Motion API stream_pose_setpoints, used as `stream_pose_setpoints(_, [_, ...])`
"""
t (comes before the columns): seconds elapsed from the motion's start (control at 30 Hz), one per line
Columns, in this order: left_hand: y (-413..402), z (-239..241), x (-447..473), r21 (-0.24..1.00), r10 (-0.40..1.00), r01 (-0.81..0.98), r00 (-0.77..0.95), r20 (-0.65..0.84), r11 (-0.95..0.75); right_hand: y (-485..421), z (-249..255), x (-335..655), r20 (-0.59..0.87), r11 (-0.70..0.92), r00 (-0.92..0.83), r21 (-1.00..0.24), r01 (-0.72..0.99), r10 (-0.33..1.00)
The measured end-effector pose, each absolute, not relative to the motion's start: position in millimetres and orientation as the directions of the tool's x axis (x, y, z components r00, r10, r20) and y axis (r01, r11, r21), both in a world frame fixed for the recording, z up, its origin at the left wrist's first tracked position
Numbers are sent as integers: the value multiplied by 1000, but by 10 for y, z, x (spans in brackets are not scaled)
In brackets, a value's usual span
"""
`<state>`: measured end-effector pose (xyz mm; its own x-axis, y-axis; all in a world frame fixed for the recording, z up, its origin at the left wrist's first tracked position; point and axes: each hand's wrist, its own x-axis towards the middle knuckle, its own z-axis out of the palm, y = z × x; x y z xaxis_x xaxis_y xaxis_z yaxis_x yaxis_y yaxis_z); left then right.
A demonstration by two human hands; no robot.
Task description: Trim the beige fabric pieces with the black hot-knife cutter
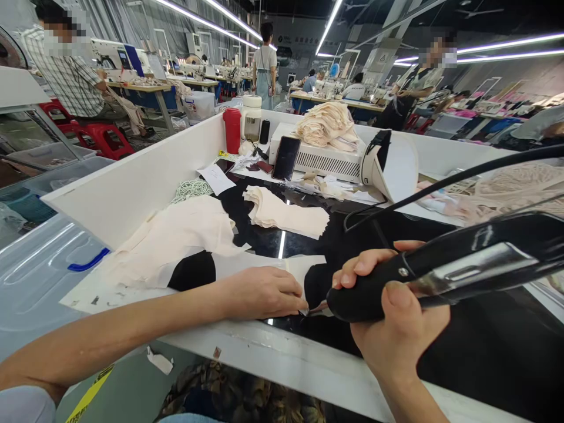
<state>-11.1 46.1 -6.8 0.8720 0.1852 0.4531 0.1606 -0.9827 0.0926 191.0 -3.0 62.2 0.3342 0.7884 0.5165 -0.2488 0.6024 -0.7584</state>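
My left hand lies on the near edge of the black glossy table top. Its fingers are bent together and pressed onto the end of a pale fabric piece; part of the grip is hidden. My right hand is closed around a black handheld tool with a silver lever and a black cord. The tool's rounded front points left, close to my left fingertips, and its working end is mostly hidden. A stack of pale cut fabric lies beyond, and a wider fabric pile spreads to the left.
White boards wall the table's left and back. At the back stand a red tumbler, a phone, a white box topped with cloth, and a white curved container. Co-workers and sewing tables fill the room behind.
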Motion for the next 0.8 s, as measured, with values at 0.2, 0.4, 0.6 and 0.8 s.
stream_pose_setpoints(0.2, [464, -67, -123, 109, 179, 143, 847, 501, -984, -36, 622, 1914, 512, 595, 326, -762, -255, 795])
stream_pose_setpoints(0.4, [458, -65, -118, 115, 198, 162, 854, 481, -980, -37, 640, 1909, 510, 595, 336, -768, -238, 792])
stream_pose_setpoints(0.6, [459, -85, -119, 110, 190, 156, 847, 496, -982, -45, 636, 1911, 500, 585, 336, -776, -235, 798])
stream_pose_setpoints(0.8, [442, -89, -113, 68, 203, 193, 875, 440, -979, -40, 636, 1911, 492, 585, 353, -776, -238, 796])
